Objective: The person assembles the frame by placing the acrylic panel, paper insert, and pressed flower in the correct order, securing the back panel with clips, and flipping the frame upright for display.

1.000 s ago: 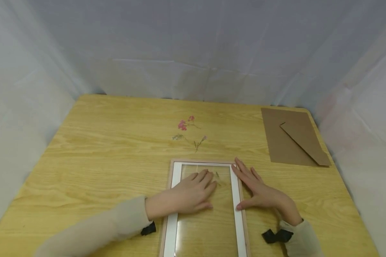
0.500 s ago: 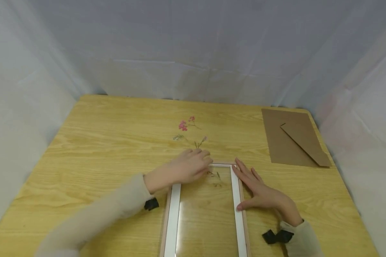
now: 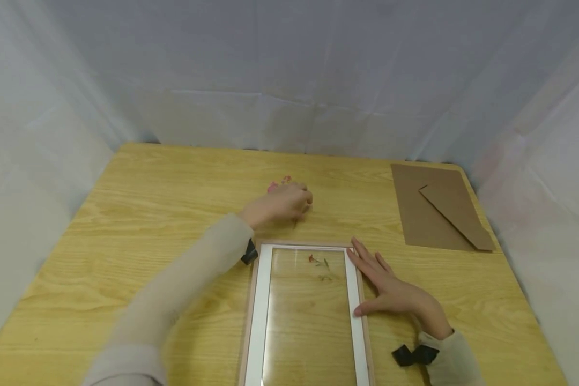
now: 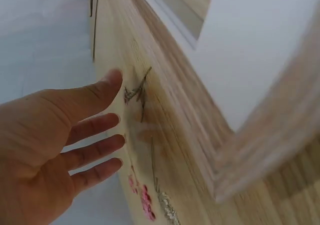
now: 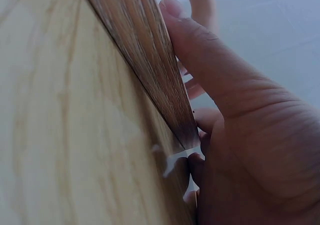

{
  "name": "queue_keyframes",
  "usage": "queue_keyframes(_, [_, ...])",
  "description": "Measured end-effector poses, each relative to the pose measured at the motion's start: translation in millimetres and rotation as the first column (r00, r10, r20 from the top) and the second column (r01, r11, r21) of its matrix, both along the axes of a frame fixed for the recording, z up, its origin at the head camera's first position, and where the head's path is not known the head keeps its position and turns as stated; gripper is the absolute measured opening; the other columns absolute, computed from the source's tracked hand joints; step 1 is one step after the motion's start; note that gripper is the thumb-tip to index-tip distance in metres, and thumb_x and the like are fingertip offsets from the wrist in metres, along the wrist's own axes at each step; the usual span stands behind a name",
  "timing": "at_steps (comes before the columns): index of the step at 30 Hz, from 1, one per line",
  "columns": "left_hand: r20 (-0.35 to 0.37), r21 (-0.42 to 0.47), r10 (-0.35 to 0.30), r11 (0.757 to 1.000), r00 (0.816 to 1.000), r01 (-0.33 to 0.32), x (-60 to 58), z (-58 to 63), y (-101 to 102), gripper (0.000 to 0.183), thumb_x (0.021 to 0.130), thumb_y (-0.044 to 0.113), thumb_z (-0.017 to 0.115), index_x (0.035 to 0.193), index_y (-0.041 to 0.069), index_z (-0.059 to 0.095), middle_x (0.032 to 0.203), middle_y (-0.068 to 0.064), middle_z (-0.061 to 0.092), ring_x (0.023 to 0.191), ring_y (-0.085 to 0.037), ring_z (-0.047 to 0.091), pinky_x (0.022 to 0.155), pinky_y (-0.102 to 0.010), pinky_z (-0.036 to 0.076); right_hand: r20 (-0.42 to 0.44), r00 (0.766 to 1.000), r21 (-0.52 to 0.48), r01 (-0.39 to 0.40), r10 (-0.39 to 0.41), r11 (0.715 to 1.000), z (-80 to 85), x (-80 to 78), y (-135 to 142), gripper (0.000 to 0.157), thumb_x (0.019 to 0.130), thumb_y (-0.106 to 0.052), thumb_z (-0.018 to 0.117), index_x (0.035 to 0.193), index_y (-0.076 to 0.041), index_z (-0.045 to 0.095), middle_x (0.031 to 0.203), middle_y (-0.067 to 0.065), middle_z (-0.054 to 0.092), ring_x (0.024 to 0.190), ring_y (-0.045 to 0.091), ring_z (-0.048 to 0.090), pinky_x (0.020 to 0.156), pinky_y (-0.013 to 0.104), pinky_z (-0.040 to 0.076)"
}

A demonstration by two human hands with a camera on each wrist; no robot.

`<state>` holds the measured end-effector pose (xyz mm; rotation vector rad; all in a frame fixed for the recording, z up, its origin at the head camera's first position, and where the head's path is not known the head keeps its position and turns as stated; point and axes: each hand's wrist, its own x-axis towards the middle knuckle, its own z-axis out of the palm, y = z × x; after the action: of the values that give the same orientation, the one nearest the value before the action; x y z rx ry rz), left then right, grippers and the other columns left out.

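Observation:
My left hand (image 3: 282,202) reaches over the pressed flowers beyond the picture frame's far edge, holding nothing. In the left wrist view its thumb and fingers are apart, beside a thin purple-tipped sprig (image 4: 137,91). A pink flower (image 4: 145,201) and a pale, fluffy sprig (image 4: 167,208) lie below the fingers. The wooden picture frame (image 3: 364,300) has a white inner border and a clear pane (image 3: 309,332). A small red flower (image 3: 311,258) and green sprigs (image 3: 325,263) lie within its upper right part. My right hand (image 3: 391,289) rests spread on the frame's right side, thumb on the white border.
A brown backing board (image 3: 405,209) with a stand leg (image 3: 458,217) lies at the table's far right corner. White curtains (image 3: 289,69) enclose the wooden table (image 3: 149,214) at the back and sides. Dark straps hang at both wrists.
My left hand has lifted off the pane and moved away over the far edge to the pressed flowers, uncovering the red flower. My right hand stays in place on the frame.

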<state>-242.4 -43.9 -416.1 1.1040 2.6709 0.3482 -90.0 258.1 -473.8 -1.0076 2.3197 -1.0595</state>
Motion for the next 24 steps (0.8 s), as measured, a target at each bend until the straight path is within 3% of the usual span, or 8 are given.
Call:
queue_keyframes(5, [0.060,0.011,0.043,0.999,0.997,-0.044,-12.1,-6.0,0.7,0.034,0.084,0.026,0.082,0.112,0.011,0.068,0.117,-0.006,0.058,0.105,-0.021,0.054,0.090,-0.034,0.048,-0.001,1.000,0.002,0.002,-0.002,1.000,0.9,0.5,-0.2,0.120,0.078,-0.039,0.084,0.160,-0.009,0.001,0.164,0.012,-0.020,0.149,0.035,-0.013,0.113,0.063,-0.013])
queue_keyframes(12, [0.165,0.032,0.048,0.998,0.985,-0.054,-24.0,-10.3,-2.7,0.036,0.083,0.029,0.081,0.110,0.013,0.063,0.113,-0.004,0.052,0.101,-0.020,0.049,0.089,-0.034,0.044,0.004,1.000,0.004,-0.001,0.001,1.000,1.8,1.1,-2.1,0.120,0.079,-0.039,0.083,0.160,-0.009,0.000,0.164,0.012,-0.020,0.150,0.034,-0.014,0.113,0.063,-0.013])
queue_keyframes(18, [0.216,0.055,0.039,0.997,0.976,-0.052,-26.6,-10.9,-4.5,0.033,0.083,0.022,0.081,0.104,0.008,0.060,0.107,-0.006,0.052,0.100,-0.022,0.047,0.091,-0.034,0.042,0.006,1.000,0.002,-0.004,0.004,1.000,2.2,1.0,-2.7,0.119,0.080,-0.039,0.082,0.160,-0.009,0.000,0.163,0.013,-0.020,0.149,0.034,-0.014,0.114,0.060,-0.014])
queue_keyframes(24, [0.221,0.143,0.040,0.987,0.974,-0.073,-25.7,-14.8,-8.3,0.032,0.082,0.018,0.083,0.098,0.007,0.058,0.100,-0.005,0.054,0.093,-0.020,0.048,0.084,-0.033,0.043,0.004,1.000,0.004,-0.007,0.007,1.000,2.5,0.8,-2.7,0.118,0.081,-0.040,0.082,0.159,-0.007,0.001,0.163,0.017,-0.020,0.149,0.036,-0.015,0.114,0.058,-0.016])
